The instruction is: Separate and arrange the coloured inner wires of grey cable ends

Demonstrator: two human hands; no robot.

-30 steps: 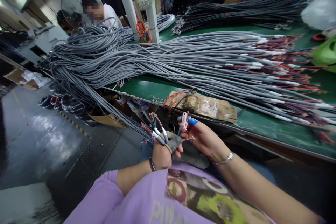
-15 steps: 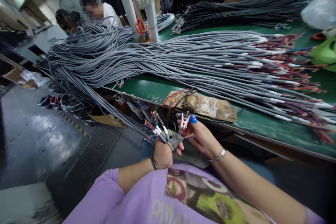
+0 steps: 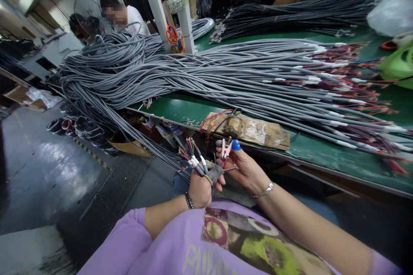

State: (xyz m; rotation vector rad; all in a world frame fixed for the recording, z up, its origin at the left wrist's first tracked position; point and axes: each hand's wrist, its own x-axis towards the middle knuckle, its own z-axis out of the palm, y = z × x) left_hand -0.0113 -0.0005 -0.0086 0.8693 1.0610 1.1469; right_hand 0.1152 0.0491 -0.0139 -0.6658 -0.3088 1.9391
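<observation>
My left hand (image 3: pixel 200 188) is closed round several grey cables (image 3: pixel 199 166). White sleeves and loose coloured wires show at their ends, which point up. A worn grey cover wraps its thumb. Just to the right, my right hand (image 3: pixel 247 167) pinches a pale pink clip (image 3: pixel 226 150), with a blue cap (image 3: pixel 236 145) on one fingertip. Orange-tipped wires (image 3: pixel 231 168) stick out between the hands, close to the right palm. What the clip's jaws touch is too small to make out.
A taped wooden block (image 3: pixel 258 131) with red and dark leads lies at the edge of the green bench (image 3: pixel 176 109). Long grey cables (image 3: pixel 226 66) cover the bench behind it. A white post (image 3: pixel 185 30) rises beyond, and a person (image 3: pixel 134 19) sits at the far left.
Both hands keep their holds. The right hand and the clip have shifted very slightly left in the picture, and the camera view has moved a little.
</observation>
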